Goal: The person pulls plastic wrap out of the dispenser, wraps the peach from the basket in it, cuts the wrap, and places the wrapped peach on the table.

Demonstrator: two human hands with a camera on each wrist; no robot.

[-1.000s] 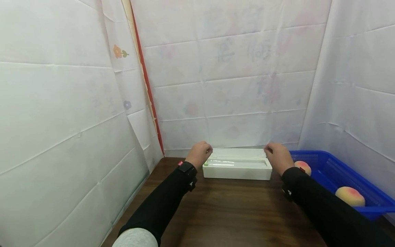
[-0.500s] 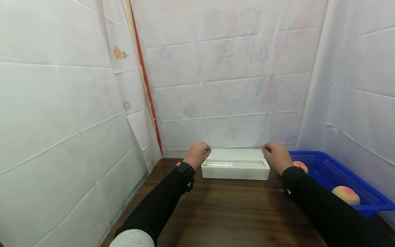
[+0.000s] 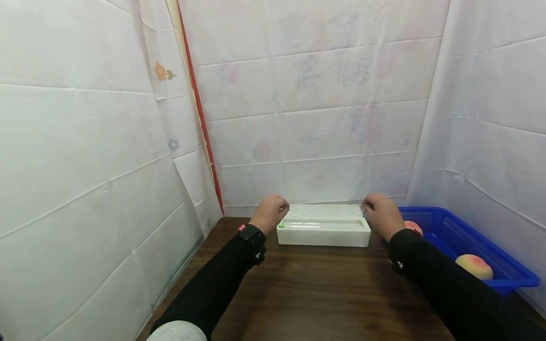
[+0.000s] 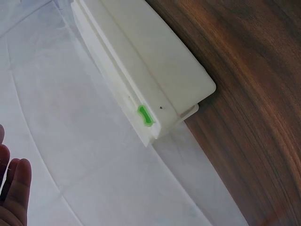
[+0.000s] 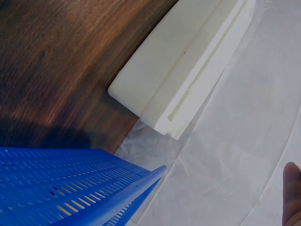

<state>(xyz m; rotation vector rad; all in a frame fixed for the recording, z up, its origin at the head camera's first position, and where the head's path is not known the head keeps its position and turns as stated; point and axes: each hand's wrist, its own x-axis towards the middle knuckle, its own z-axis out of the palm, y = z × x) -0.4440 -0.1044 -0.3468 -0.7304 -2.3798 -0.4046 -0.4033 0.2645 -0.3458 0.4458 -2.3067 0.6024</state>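
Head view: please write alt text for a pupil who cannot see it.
The left hand and right hand seem to pinch clear film at either end of a long white box on a wooden table; a blue basket with peaches sits at right.

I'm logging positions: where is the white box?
In the head view, the white box sits right of centre, between the left hand and right hand.

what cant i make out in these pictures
Head view: what, if anything, the left hand and right hand pinch; too small.
Head view: part of the farther peach, behind the right arm.
Wrist views: most of each hand, cut off by the frame edge.
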